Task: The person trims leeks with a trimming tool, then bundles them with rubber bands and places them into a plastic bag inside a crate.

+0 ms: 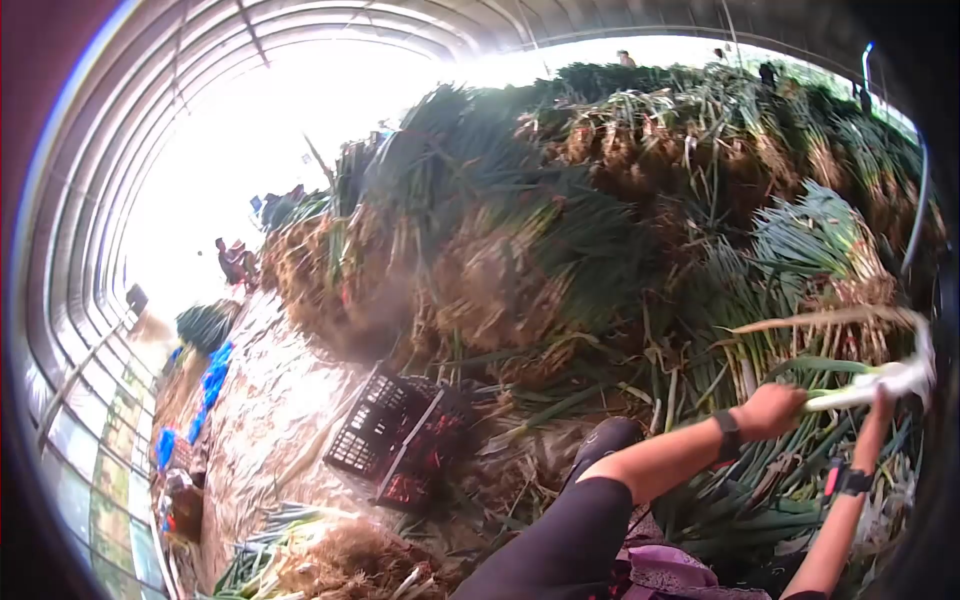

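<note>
My left hand (770, 410), with a dark band on its wrist, is closed around the green part of a green onion (840, 399). Toward the right edge, my right hand (882, 402) is closed at the pale end of the same onion, partly hidden behind it. A blurred white strip curves up from that end, and a long tan dry leaf (820, 318) stretches leftward from it. Beneath both hands lie loose green leaves (740, 510). A bundle of green onions (825, 245) with roots showing sits just beyond the hands.
Large stacks of green onions (480, 250) rise ahead. A black plastic crate (375, 425) stands on the pale ground sheet (270, 420). More onions with tangled roots (345, 560) lie at the bottom left. A person (235, 262) is far back, under the arched greenhouse frame.
</note>
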Demonstrator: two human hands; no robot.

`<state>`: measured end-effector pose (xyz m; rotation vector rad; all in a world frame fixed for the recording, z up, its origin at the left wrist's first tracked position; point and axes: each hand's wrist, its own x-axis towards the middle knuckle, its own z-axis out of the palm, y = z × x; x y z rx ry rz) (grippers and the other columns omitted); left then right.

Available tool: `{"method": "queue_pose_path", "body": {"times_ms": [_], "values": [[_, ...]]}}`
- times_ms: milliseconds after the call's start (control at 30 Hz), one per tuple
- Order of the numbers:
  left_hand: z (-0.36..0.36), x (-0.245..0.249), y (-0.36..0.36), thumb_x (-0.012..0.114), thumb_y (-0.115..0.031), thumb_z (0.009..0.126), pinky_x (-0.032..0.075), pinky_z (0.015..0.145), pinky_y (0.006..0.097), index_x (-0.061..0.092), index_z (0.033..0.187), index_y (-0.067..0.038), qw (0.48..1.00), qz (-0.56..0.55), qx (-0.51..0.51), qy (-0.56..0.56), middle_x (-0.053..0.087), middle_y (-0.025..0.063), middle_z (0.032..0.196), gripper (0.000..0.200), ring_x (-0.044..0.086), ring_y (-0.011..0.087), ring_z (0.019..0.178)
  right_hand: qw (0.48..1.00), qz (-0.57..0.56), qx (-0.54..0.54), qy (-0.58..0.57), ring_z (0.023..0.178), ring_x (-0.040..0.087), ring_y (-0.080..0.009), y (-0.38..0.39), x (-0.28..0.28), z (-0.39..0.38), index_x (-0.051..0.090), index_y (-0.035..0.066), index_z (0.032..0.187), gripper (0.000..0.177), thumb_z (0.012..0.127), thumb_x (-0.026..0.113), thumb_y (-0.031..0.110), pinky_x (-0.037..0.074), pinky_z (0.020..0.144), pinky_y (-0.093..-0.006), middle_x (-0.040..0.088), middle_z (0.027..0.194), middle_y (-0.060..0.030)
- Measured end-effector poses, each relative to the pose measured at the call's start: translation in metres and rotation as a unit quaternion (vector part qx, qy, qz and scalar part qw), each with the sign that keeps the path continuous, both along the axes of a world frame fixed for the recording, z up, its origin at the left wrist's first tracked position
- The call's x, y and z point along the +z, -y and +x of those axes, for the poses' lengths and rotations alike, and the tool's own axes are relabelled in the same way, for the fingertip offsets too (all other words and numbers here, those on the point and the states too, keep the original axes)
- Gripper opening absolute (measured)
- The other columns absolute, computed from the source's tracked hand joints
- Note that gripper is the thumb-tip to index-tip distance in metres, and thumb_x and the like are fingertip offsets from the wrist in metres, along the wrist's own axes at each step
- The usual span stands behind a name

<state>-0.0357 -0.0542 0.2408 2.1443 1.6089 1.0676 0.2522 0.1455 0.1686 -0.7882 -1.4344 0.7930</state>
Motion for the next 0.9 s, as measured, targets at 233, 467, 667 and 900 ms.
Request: {"method": "queue_pose_path", "body": {"times_ms": [233,467,667,900], "values": [[-0.051,0.128,0.033,0.062,-0.019,0.065,0.049,0.059,0.0423,0.062,0.077,-0.008,0.972,0.071,-0.001,-0.224,0.062,0.0112,0.067,0.017,0.063,0.0315,0.066,0.99,0.053,0.046,-0.125,0.1,0.046,-0.0158,0.051,0.109,-0.062,0.039,0.004,0.134,0.057,0.09,0.057,0.035,0.035,0.084,-0.029,0.048,0.118,-0.0069],[-0.094,0.091,0.082,0.062,-0.015,0.069,0.048,0.057,0.0404,0.066,0.081,-0.012,0.958,0.022,0.108,-0.264,0.063,0.0072,0.066,0.014,0.064,0.0278,0.065,0.962,-0.122,0.246,-0.002,0.075,0.049,-0.005,0.109,0.079,-0.13,0.047,0.01,0.127,0.049,0.086,0.063,0.031,0.039,0.059,-0.0181,0.055,0.099,0.0025],[-0.114,0.049,0.126,0.064,-0.019,0.066,0.049,0.057,0.0381,0.069,0.078,-0.016,0.956,-0.01,0.182,-0.23,0.063,0.0048,0.066,0.013,0.064,0.0252,0.067,0.909,-0.276,0.265,0.163,0.072,0.045,-0.0028,0.105,0.044,-0.124,0.053,0.011,0.114,0.03,0.088,0.061,0.024,0.034,0.061,-0.0182,0.051,0.087,0.0055],[-0.139,0.009,0.181,0.063,-0.023,0.07,0.052,0.062,0.0357,0.071,0.079,-0.016,0.93,-0.132,0.266,-0.217,0.067,0.004,0.073,0.015,0.067,0.0232,0.074,0.835,-0.273,0.223,0.423,0.087,0.05,-0.0132,0.075,0.036,-0.072,0.051,0.006,0.12,0.04,0.087,0.061,0.026,0.038,0.074,-0.0255,0.053,0.102,-0.0051]]}}
